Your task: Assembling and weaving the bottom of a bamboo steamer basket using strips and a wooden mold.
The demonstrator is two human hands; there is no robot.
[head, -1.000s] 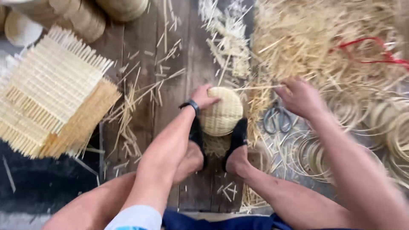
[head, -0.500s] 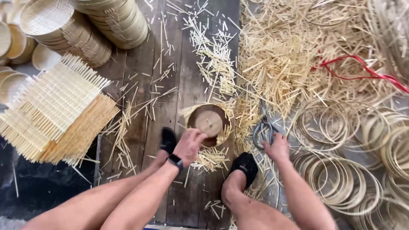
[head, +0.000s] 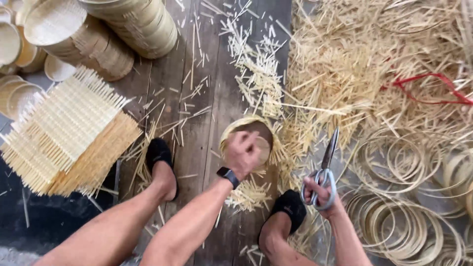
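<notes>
My left hand [head: 242, 153], with a dark watch on the wrist, grips a small round woven bamboo basket [head: 246, 129] held rim-up over the wooden floor; its dark hollow shows above my fingers. My right hand [head: 319, 192] holds a pair of grey-handled scissors [head: 327, 162] with the blades closed and pointing up, just right of the basket. Short bamboo offcuts [head: 249, 193] lie under the basket between my two feet in black shoes.
Flat woven bamboo mats [head: 64, 133] lie at the left. Stacks of finished round baskets [head: 133, 24] stand at the top left. A big heap of bamboo strips [head: 374, 54] with a red cord [head: 423, 83] fills the top right. Several bamboo hoops [head: 404, 197] lie at the right.
The basket went from dome-up to rim-up in my left hand. My right hand picked the scissors off the floor and now holds them upright. The view has tilted towards the stacks.
</notes>
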